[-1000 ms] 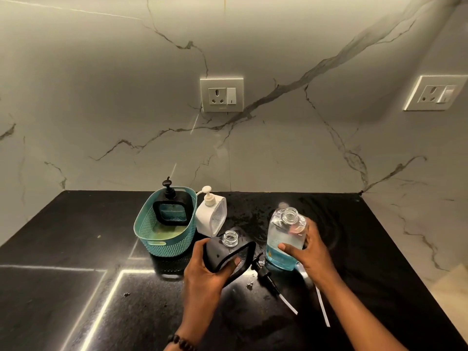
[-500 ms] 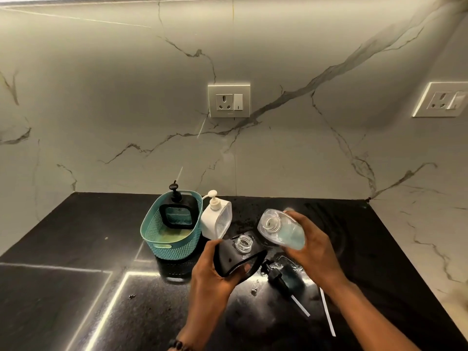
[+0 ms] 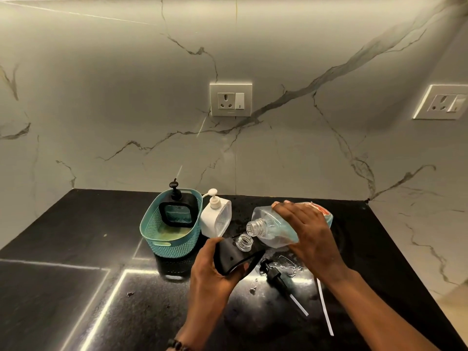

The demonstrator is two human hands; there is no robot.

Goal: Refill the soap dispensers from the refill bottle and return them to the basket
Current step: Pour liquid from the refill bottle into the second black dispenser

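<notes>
A black soap dispenser [image 3: 234, 255], its pump removed and its clear threaded neck [image 3: 244, 241] exposed, is gripped by the left hand [image 3: 215, 271] above the dark bench [image 3: 63, 249], with the fingers curled round its body. The clear refill bottle [image 3: 273, 230], partly filled with pale blue liquid, is held tipped on its side by the right hand [image 3: 307, 235], whose fingers are wrapped over the top of it. The open mouth of the bottle is brought just above and beside the dispenser's neck; whether liquid is flowing cannot be told. A teal basket [image 3: 168, 239] is set at the back left of the bench, and a second black dispenser [image 3: 177, 211] with its pump fitted is stood upright inside it. A white dispenser [image 3: 216, 219] is stood on the bench just beside the basket's right wall. The removed black pump [image 3: 277, 278] with its white tube is laid on the bench below the hands, and a separate white tube [image 3: 325, 307] is laid near it to the right.
</notes>
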